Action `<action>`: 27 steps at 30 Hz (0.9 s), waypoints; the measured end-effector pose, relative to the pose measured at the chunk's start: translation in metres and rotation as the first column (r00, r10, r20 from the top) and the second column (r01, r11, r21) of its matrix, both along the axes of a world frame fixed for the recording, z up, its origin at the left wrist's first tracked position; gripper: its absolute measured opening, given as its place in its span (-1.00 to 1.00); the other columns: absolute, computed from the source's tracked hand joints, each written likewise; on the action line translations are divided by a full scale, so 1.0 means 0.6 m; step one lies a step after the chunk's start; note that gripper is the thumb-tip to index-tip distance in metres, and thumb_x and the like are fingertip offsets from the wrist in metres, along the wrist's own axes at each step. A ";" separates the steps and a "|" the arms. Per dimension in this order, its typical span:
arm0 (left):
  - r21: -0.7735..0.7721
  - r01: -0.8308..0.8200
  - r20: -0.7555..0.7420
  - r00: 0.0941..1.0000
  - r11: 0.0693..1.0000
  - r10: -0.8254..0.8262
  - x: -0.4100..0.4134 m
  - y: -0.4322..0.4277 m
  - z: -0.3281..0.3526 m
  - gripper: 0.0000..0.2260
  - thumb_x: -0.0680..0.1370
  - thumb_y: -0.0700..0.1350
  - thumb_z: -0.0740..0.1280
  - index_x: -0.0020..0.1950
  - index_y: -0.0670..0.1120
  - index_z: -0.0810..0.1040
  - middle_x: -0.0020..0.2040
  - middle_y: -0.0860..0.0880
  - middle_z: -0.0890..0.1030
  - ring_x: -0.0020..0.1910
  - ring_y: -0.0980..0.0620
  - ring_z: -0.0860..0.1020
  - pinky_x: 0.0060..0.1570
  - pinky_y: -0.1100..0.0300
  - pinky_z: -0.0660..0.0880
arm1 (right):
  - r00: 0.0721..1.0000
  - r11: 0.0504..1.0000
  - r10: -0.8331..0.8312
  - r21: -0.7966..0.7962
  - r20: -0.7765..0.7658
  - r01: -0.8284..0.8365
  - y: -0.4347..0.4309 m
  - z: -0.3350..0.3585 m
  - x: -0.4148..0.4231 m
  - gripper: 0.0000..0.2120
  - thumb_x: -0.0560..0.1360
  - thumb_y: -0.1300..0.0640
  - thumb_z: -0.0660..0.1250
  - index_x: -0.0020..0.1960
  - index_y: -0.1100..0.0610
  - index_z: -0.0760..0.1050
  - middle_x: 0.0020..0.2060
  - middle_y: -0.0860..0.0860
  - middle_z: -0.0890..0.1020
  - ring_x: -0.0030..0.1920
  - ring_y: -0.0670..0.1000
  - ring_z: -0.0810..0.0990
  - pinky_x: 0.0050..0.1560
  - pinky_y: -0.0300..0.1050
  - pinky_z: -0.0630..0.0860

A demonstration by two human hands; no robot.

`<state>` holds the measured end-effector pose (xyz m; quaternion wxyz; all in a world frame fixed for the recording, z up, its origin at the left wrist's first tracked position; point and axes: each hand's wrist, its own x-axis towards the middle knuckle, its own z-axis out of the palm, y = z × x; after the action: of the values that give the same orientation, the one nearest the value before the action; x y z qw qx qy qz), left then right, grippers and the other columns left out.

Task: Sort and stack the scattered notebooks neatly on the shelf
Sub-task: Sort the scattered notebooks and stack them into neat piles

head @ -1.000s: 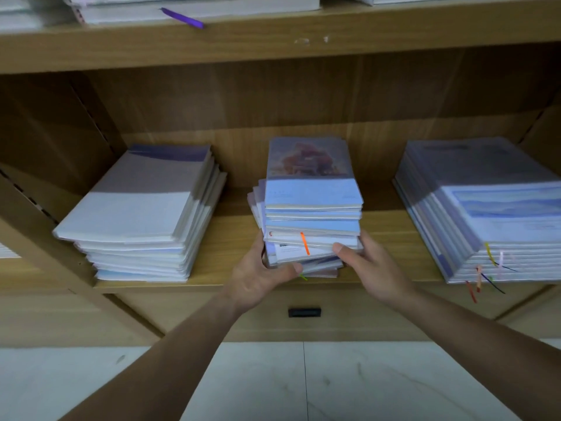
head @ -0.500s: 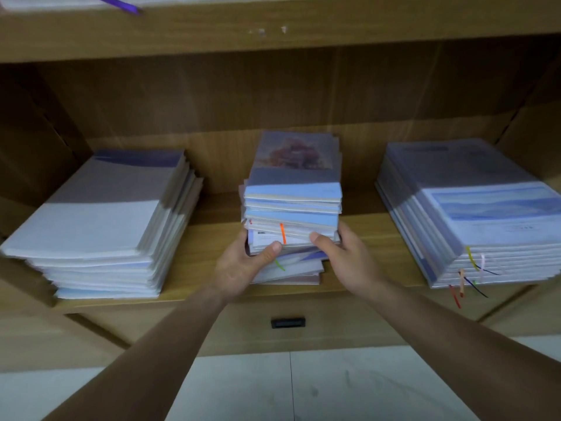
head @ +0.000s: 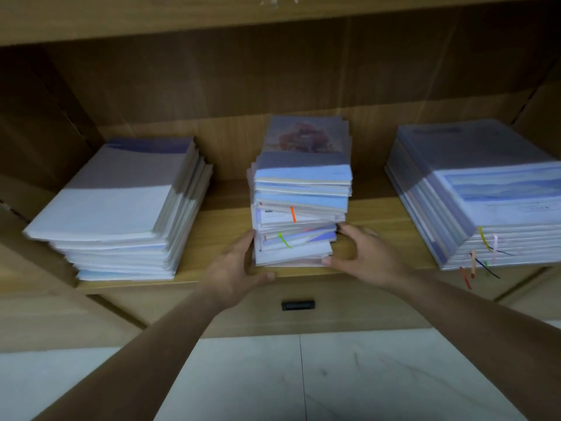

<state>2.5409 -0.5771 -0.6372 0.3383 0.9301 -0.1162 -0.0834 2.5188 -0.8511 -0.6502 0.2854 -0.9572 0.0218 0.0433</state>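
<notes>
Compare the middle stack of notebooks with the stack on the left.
The middle stack has smaller covers and stands taller; the left stack is wider and lower. The middle stack shows orange and green ribbon markers at its front; the left stack shows none. The left hand and right hand flank the middle stack; nobody touches the left stack. Both sit on the same wooden shelf, slightly uneven.

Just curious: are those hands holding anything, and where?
Both hands, left and right, bracket the lower sides of the middle stack of blue-and-white notebooks; no closed grip.
</notes>
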 end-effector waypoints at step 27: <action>0.083 -0.285 0.158 0.950 0.955 0.270 0.057 -0.054 -0.048 -0.50 0.41 0.24 0.46 0.24 0.06 0.49 0.23 -0.03 0.55 0.29 -0.08 0.43 0.26 -0.01 0.39 | 0.959 0.991 -0.123 -0.010 0.256 0.130 0.009 -0.026 0.042 -0.42 0.42 -0.27 0.44 0.31 0.04 0.55 0.19 0.01 0.55 0.22 0.07 0.41 0.18 0.02 0.41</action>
<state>2.5750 -0.6093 -0.6659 0.2881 0.9572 -0.0040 0.0269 2.5441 -0.8454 -0.6655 0.2752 -0.9552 0.0466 -0.0988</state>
